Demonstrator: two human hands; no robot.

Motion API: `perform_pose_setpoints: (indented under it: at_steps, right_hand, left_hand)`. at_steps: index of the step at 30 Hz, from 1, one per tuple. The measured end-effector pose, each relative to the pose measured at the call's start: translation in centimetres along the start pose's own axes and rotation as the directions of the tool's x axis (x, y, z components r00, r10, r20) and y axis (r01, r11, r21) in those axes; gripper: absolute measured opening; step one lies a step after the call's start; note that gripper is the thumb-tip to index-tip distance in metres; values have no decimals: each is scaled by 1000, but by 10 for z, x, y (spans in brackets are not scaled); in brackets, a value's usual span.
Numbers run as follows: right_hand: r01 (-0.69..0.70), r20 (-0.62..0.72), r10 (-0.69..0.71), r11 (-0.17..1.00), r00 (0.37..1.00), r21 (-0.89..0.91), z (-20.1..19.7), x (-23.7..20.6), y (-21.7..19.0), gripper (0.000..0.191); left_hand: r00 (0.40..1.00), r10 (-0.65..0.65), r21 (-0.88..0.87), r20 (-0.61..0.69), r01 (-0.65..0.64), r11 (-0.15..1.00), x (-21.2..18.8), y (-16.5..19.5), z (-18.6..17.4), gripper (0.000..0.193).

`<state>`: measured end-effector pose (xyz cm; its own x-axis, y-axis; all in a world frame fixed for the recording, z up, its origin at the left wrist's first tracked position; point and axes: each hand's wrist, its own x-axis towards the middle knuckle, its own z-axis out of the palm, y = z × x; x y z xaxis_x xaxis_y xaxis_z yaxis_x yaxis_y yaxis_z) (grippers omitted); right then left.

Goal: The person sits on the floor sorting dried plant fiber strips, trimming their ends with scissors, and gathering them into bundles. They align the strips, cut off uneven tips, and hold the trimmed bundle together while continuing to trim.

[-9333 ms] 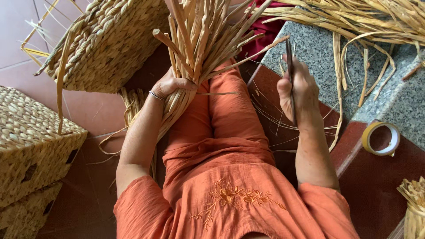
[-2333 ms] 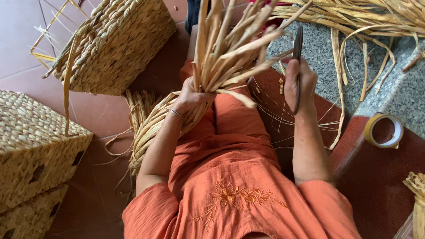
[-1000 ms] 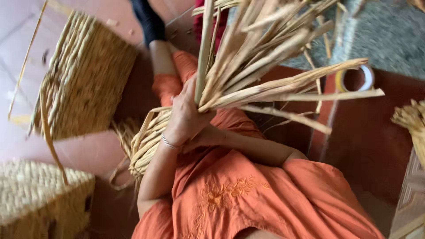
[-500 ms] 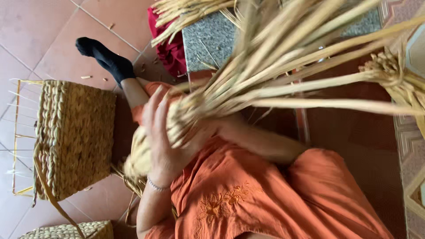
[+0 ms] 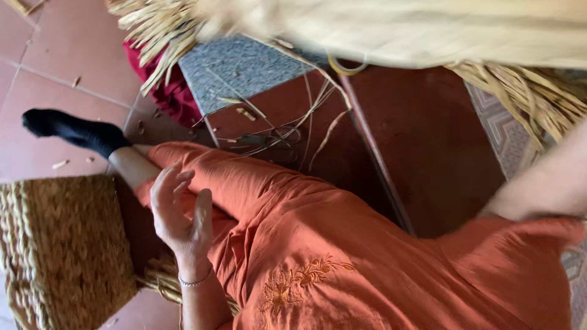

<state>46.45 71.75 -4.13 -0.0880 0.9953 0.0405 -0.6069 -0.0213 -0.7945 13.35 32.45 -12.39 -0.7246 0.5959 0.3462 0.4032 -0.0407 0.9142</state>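
Straw-coloured blurred bundle of dried reed strips (image 5: 428, 30) swings overhead, right hand out of frame, grip unknowable; left hand (image 5: 180, 211) open, empty over orange-trousered lap (image 5: 293, 214); looks mid-reposition, regrip needed.

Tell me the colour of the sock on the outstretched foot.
Black. The sock shows clearly in the head view, against the reddish tiled floor.

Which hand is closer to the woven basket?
Left. The left hand hangs open just right of the woven basket; the right arm reaches off the far edge, hand unseen.
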Motion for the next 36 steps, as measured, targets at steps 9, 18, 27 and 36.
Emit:
perform_pose_setpoints:
  at_steps: [9, 18, 27, 36]
  right_hand:
    - [-84, -312, 9, 970, 950, -230, -128, -13, -51, 58]
    - [-284, -534, 4, 850, 846, -444, -269, -27, -73, 69]
    - [-156, -157, 56, -25, 986, -987, -261, -1, -41, 80]
    - [180, -50, 416, -495, 908, -850, -193, 82, 31, 165]
  left_hand:
    - [984, -118, -99, 132, 131, 986, 1, -49, 22, 47]
    - [952, -196, -77, 235, 219, 973, -13, -75, 46, 43]
    - [927, -250, -40, 281, 271, 962, -12, -89, 68, 39]
    - [915, -288, -8, 282, 302, 953, -18, -97, 75, 35]
